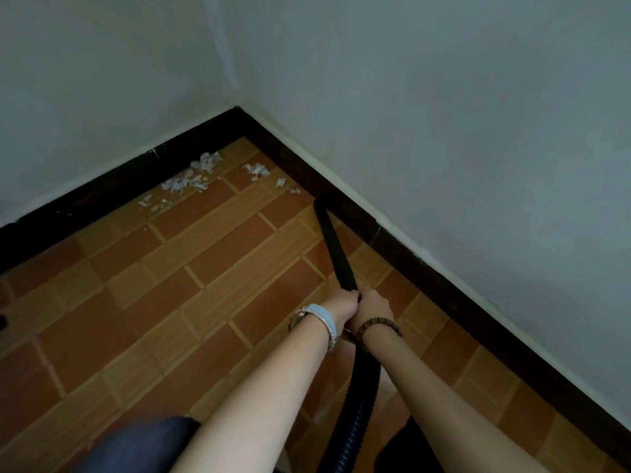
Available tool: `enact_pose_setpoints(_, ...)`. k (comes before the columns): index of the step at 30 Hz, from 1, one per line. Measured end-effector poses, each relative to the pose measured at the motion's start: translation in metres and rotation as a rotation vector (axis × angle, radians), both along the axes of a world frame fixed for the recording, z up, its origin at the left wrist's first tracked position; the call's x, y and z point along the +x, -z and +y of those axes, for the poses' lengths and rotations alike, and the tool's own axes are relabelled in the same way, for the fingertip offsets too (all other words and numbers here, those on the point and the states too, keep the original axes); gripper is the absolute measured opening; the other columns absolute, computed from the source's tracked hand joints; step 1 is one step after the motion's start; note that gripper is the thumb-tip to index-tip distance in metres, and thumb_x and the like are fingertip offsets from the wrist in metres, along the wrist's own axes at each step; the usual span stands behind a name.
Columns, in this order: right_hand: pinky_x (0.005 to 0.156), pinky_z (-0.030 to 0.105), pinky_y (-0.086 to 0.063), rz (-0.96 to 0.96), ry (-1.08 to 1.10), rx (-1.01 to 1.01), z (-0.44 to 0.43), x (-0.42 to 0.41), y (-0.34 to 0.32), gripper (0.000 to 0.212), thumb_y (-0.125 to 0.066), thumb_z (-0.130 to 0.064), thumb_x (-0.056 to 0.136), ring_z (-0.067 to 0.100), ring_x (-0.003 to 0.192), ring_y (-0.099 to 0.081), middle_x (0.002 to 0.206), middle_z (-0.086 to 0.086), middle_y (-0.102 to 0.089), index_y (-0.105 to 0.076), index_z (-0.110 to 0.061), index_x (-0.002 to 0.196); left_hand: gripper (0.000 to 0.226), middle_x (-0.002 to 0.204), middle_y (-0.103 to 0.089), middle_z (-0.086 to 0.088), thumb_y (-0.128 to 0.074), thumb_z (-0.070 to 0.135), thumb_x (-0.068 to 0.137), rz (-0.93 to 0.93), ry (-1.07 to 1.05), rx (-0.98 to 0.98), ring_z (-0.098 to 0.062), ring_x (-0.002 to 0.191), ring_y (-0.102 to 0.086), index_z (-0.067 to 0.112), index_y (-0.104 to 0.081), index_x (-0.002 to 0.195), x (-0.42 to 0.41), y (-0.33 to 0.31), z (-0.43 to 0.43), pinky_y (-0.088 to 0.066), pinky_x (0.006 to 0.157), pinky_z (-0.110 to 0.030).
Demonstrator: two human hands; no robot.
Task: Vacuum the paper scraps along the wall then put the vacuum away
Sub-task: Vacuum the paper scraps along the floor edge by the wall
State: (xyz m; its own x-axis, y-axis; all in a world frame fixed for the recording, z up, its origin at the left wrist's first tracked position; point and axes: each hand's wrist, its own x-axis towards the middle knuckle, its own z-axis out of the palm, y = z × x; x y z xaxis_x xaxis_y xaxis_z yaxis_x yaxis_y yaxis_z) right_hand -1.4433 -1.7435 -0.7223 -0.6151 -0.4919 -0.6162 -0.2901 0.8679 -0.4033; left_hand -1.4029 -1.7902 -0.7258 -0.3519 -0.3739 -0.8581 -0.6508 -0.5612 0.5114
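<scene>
Head view, looking down into a room corner

- Vacuum: a black rigid plastic suction tube (333,244) slants from the hands toward the far corner. Its tip sits low over the floor just beside the right-hand skirting, close to the nearest scraps; contact with the floor cannot be told. A black ribbed flexible hose (366,397) runs back from the hands between the forearms to the near edge.
- Left hand (342,303): fingers curled round the near end of the tube, gripping it.
- Right hand (374,307): fingers wrapped round the same end, touching the left hand.
- Paper scraps: white torn paper scraps (193,177) lie in a loose band along the far-left wall, against the skirting. A smaller white cluster (256,170) lies to their right, nearer the corner, with a few stray bits trailing toward the tube tip.
- Floor: orange and tan brick-pattern tiled floor (211,254).
- Skirting: a black skirting board (392,230) lines both walls and meets at the corner.
- Walls: pale grey-blue painted walls (444,97).
- Worn items: a pale blue wristwatch with a silver bangle (321,317) on the left wrist; a brown beaded bracelet (377,327) on the right wrist.
- Near left: a dark blue trouser knee (136,445)
</scene>
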Motion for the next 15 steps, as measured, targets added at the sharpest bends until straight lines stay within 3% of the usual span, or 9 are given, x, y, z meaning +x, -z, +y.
enact_pose_setpoints(3,0.048,0.024,-0.043,0.002,-0.014,-0.064,-0.009,-0.001,0.015,0.055,-0.044,-0.009,0.089,0.017,0.06,-0.055,0.075,0.0,-0.057,-0.038,-0.032,0.139,0.038,0.125,-0.06,-0.014,-0.038,0.027,0.103,0.044,-0.038,0.015,-0.032,0.114,-0.057,0.015,-0.045,0.138,0.004,0.012,-0.009,-0.049,0.1,-0.049)
enact_pose_setpoints(8,0.057,0.029,-0.05,-0.004,-0.009,-0.15,-0.027,0.005,0.033,0.041,-0.044,-0.01,0.091,0.024,0.068,-0.059,0.087,0.007,-0.064,-0.049,-0.025,0.129,0.038,0.13,-0.057,-0.015,-0.03,0.026,0.106,0.012,-0.066,0.055,-0.033,0.117,-0.056,0.008,-0.046,0.135,0.009,0.019,-0.026,-0.051,0.095,-0.045)
enact_pose_setpoints(12,0.066,0.034,-0.055,0.002,-0.039,-0.148,-0.043,0.005,0.037,0.046,-0.045,-0.015,0.091,0.029,0.082,-0.065,0.099,0.01,-0.066,-0.043,-0.025,0.136,0.037,0.126,-0.059,-0.013,-0.033,0.03,0.105,0.002,-0.103,0.047,-0.033,0.114,-0.058,0.011,-0.046,0.134,0.011,0.015,-0.038,-0.05,0.098,-0.05)
enact_pose_setpoints(15,0.061,0.031,-0.05,-0.017,-0.037,-0.16,-0.044,0.005,0.036,0.048,-0.046,-0.017,0.091,0.028,0.082,-0.063,0.102,0.009,-0.065,-0.041,-0.025,0.138,0.035,0.124,-0.06,-0.013,-0.036,0.032,0.104,0.016,-0.143,0.04,-0.033,0.115,-0.058,0.012,-0.049,0.13,0.009,0.016,-0.039,-0.049,0.099,-0.051)
